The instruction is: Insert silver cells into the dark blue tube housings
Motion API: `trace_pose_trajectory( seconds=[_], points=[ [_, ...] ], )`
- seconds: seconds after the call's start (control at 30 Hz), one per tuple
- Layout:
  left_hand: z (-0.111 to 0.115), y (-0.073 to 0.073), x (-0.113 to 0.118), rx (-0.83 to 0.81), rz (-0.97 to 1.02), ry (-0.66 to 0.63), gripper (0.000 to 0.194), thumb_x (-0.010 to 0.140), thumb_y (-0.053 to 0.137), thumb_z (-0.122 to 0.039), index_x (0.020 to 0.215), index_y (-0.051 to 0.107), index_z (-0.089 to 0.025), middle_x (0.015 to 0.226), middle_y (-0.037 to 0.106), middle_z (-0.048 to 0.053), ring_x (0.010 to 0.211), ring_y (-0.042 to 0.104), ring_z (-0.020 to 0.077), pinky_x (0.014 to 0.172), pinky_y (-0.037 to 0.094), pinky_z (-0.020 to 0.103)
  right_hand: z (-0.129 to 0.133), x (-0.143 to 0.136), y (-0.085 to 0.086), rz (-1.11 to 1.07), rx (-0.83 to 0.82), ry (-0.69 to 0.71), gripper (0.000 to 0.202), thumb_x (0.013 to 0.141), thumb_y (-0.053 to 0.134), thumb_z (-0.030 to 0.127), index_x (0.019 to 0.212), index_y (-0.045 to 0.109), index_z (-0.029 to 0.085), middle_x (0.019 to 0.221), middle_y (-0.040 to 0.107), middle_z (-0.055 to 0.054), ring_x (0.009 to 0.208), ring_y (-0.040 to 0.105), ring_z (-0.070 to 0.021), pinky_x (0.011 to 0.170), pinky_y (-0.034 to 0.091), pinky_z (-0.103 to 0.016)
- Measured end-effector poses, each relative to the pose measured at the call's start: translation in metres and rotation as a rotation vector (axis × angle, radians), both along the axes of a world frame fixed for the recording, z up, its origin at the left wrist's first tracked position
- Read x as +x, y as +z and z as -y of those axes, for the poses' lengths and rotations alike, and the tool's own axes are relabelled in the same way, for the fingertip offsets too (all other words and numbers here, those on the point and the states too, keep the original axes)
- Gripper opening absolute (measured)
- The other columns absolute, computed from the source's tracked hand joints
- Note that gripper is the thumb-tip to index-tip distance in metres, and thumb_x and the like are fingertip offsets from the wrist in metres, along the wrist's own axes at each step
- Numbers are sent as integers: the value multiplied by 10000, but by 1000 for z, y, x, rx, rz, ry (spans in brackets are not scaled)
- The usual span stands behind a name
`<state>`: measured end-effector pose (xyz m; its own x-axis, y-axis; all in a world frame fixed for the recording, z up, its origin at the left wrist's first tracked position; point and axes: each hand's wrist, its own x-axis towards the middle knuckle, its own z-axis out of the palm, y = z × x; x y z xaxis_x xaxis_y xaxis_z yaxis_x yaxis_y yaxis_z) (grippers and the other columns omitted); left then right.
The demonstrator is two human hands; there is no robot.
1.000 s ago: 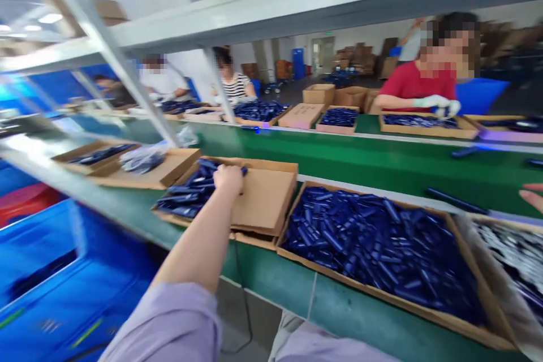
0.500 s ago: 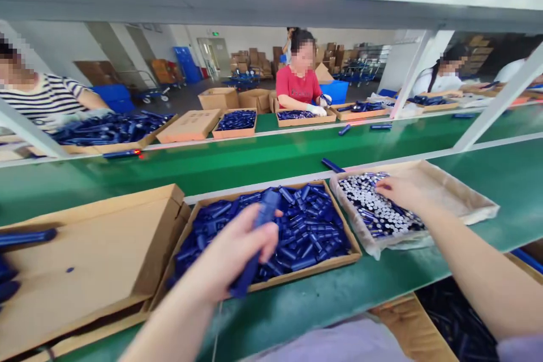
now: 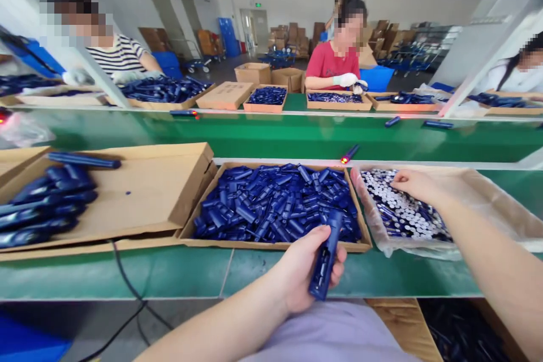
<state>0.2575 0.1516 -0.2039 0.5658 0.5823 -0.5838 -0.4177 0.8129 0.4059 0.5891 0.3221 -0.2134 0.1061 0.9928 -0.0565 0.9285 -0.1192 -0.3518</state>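
My left hand is wrapped round a dark blue plastic housing, whose open cavity faces up. It is held in front of a cardboard tray heaped with blue plastic parts. To the right, my right hand reaches into a plastic-lined tray of small cylindrical pieces with pale round ends. Its fingers are pinched together at the pile; whatever they grip is hidden.
At left, assembled blue pieces lie on a cardboard box. Beyond runs a green belt carrying a lit blue piece. Co-workers sit across it, behind white slanting posts. Black cables hang below the table edge.
The view has turned left. My left hand has come closer and lower with the housing, now tilted to show its cavity. My right hand stays at the tray of small pieces.
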Motion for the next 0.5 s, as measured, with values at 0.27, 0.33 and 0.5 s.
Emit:
trace_pose_trajectory(
  seconds=[0.27,0.33,0.5],
  points=[
    [-6,2,-2,14,39,215,429,889,454,-435,1205,543,-159,811,484,14,637,508,52,593,409,161,126,-97,18,-326,410,278,270,982,517,441,1117,610,225,990,643,-15,848,634,-179,732,515,-269],
    [-9,4,1,19,56,267,404,883,479,-436,1181,551,-173,852,513,16,671,528,62,636,440,185,160,-137,16,-342,491,648,170,1039,471,297,1118,606,228,1096,616,-13,963,609,-170,831,511,-278],
    [-9,7,4,10,87,314,372,891,472,-461,1128,554,-186,858,540,22,664,520,68,632,437,204,180,-183,3,-226,728,806,165,1039,467,138,1160,577,153,1144,597,-60,1056,559,-212,939,459,-384]
  ],
)
